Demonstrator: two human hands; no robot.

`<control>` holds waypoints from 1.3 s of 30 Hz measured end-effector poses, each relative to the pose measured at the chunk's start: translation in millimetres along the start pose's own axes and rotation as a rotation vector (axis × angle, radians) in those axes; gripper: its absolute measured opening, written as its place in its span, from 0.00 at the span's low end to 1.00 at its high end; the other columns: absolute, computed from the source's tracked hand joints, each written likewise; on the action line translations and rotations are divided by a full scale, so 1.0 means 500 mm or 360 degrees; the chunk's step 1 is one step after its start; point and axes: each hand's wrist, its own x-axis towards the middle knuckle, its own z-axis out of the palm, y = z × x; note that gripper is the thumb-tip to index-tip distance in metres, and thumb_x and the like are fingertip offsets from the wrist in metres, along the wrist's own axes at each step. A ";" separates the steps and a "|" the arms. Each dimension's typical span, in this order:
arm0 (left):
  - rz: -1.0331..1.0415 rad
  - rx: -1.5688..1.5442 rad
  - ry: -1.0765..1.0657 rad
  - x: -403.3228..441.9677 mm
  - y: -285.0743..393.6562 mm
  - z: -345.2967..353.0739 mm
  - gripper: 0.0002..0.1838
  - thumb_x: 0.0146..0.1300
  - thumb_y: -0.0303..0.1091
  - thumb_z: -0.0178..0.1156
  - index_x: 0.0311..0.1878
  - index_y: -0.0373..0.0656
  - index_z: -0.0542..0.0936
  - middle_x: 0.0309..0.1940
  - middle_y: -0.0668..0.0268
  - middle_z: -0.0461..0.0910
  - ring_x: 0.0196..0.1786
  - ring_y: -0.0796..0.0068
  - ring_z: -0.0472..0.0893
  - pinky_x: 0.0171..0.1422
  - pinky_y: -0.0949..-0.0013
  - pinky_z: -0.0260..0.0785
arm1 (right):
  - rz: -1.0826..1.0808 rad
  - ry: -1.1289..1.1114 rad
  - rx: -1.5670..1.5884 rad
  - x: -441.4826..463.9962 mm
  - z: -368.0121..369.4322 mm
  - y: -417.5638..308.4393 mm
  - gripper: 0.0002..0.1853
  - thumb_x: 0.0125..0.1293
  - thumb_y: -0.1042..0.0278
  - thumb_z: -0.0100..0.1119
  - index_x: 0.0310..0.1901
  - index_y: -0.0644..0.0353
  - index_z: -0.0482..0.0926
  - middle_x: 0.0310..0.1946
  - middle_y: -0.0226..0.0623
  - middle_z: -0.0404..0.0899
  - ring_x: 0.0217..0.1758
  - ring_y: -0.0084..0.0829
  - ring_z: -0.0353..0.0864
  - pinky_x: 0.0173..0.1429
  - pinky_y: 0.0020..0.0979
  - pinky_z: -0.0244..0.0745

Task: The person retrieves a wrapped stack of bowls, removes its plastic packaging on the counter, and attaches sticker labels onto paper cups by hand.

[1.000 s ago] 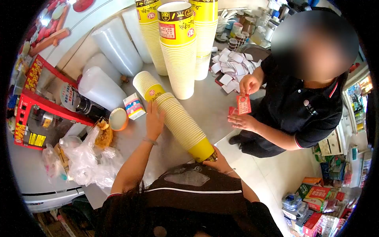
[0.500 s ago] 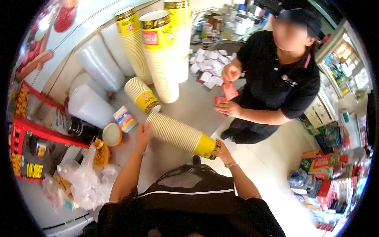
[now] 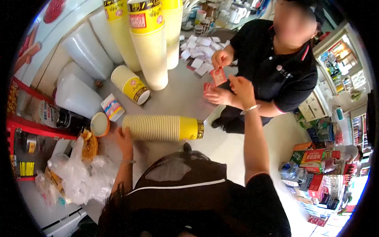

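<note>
A long stack of yellow-and-cream paper cups (image 3: pixel 152 127) lies on its side across the counter, its printed yellow end reaching past the counter's edge. My left hand (image 3: pixel 125 143) is at the stack's left end, fingers apart and seemingly touching the cups rather than wrapped round them. My right hand (image 3: pixel 243 90) is off the stack, stretched out to a co-worker's hands, with nothing visible in its partly bent fingers. The co-worker's hand (image 3: pixel 222 58) holds up a red card (image 3: pixel 218 77); their other hand (image 3: pixel 219 96) holds more red cards (image 3: pixel 208 87), close beside my right hand.
Tall stacks of paper cups (image 3: pixel 148 51) and a shorter tilted stack (image 3: pixel 128 83) stand behind. Clear plastic containers (image 3: pixel 85 51), a small box (image 3: pixel 113 107), an orange-rimmed bowl (image 3: pixel 100 124) and plastic bags (image 3: pixel 81 173) are at left. White slips (image 3: pixel 203 49) lie piled near the co-worker.
My right hand has let go of the stack's printed end and moved up to the co-worker's hands. The stack has gone from slanting to nearly level in view, left hand still at its end.
</note>
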 end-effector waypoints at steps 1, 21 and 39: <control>0.0215 0.0197 0.0154 -0.003 0.003 0.016 0.25 0.68 0.44 0.60 0.60 0.35 0.72 0.56 0.55 0.75 0.59 0.61 0.74 0.66 0.60 0.63 | 0.0172 -0.0159 0.0319 0.005 -0.006 -0.023 0.21 0.61 0.50 0.65 0.29 0.65 0.84 0.22 0.37 0.81 0.27 0.22 0.78 0.34 0.27 0.74; 0.1316 0.0518 -0.1264 -0.071 0.242 0.188 0.50 0.49 0.56 0.70 0.70 0.36 0.62 0.69 0.53 0.63 0.74 0.55 0.60 0.80 0.50 0.43 | 0.0576 -0.0361 0.1437 -0.348 0.221 0.058 0.09 0.62 0.75 0.62 0.42 0.71 0.85 0.67 0.38 0.69 0.60 0.27 0.74 0.65 0.29 0.65; 0.1587 0.0449 -0.1380 -0.055 0.229 0.183 0.38 0.48 0.45 0.74 0.66 0.65 0.73 0.74 0.60 0.58 0.78 0.54 0.52 0.81 0.45 0.39 | 0.0161 -0.0281 0.0854 -0.341 0.273 0.135 0.09 0.58 0.71 0.68 0.38 0.67 0.86 0.61 0.47 0.76 0.60 0.40 0.76 0.64 0.33 0.70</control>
